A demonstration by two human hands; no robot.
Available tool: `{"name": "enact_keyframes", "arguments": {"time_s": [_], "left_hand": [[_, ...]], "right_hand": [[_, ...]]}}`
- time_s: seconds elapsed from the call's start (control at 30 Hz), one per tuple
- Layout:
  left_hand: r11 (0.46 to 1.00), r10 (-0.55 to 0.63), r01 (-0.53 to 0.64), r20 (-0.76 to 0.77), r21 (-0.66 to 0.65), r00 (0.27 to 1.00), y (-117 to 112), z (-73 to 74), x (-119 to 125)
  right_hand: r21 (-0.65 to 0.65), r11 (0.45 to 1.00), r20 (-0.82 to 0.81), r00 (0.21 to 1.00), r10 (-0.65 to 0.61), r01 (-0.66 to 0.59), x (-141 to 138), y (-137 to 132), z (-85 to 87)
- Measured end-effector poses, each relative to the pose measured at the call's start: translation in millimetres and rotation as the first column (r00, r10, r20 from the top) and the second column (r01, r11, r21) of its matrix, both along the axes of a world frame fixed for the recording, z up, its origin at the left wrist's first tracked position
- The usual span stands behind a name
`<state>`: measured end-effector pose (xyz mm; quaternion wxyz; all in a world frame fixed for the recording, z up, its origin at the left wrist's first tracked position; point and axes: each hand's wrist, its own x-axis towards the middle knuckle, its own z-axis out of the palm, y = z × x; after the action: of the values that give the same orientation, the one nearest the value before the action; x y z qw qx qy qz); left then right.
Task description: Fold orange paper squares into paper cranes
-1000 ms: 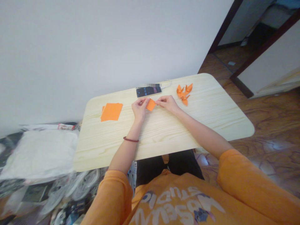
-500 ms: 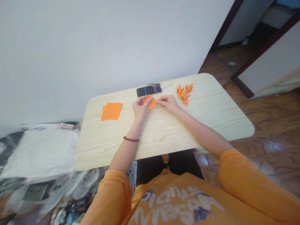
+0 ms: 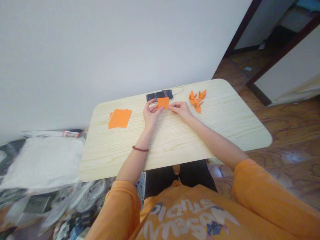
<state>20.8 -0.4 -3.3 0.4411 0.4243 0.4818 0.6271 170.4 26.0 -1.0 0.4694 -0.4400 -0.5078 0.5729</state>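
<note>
A small orange square of folded origami paper [image 3: 163, 102] is held up between my hands above the back middle of the table. My left hand [image 3: 150, 115] pinches its lower left side, thumb in front. At its lower right corner my right hand [image 3: 180, 110] grips with thumb and fingertips. Several orange paper cranes [image 3: 197, 100] lie clustered to the right of my right hand. Larger orange paper sheets [image 3: 120, 118] rest in a loose stack to the left of my left hand.
The pale wooden table [image 3: 175, 143] stands against a white wall. Behind my hands lies a phone [image 3: 152, 96] with a white cable [image 3: 180, 89] at its right end. Bags and a white cloth [image 3: 45, 160] crowd the floor at left.
The folded paper has turned from a tilted diamond to an upright square and risen slightly. My left hand has shifted a little to the right; the right stays close by.
</note>
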Motion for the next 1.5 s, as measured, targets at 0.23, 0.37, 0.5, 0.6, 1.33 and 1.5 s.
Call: {"name": "enact_keyframes", "arguments": {"time_s": [0.23, 0.37, 0.5, 0.6, 1.33, 1.5], "left_hand": [[0.997, -0.030, 0.032, -0.028, 0.066, 0.999, -1.0, 1.9, 0.5], [0.996, -0.039, 0.042, -0.035, 0.076, 0.999, -2.8, 2.8, 3.0], [0.997, -0.022, 0.024, -0.031, 0.077, 0.999, -4.1, 4.6, 3.8], [0.997, 0.006, -0.004, -0.018, 0.083, 1.000, -4.6, 6.0, 3.7], [0.999, -0.033, 0.033, -0.020, -0.012, 0.999, -4.0, 2.3, 3.5], [0.999, -0.025, 0.022, -0.064, -0.039, 0.998, -5.7, 3.5, 4.2]], "right_hand": [[0.006, 0.999, 0.032, 0.998, 0.051, -0.051, -1.5, -1.4, 2.0], [0.016, 0.996, 0.045, 0.995, 0.088, -0.089, 0.6, -1.8, 2.9], [0.035, 0.994, 0.040, 0.994, 0.105, -0.106, 3.2, -0.2, 1.3], [0.032, 0.994, -0.004, 0.995, 0.100, -0.100, 3.9, 2.2, -2.9], [0.030, 0.990, 0.098, 0.986, 0.132, -0.136, 2.3, 1.3, -1.5], [0.032, 0.985, 0.109, 0.980, 0.167, -0.172, 1.7, 2.4, -6.2]]}}
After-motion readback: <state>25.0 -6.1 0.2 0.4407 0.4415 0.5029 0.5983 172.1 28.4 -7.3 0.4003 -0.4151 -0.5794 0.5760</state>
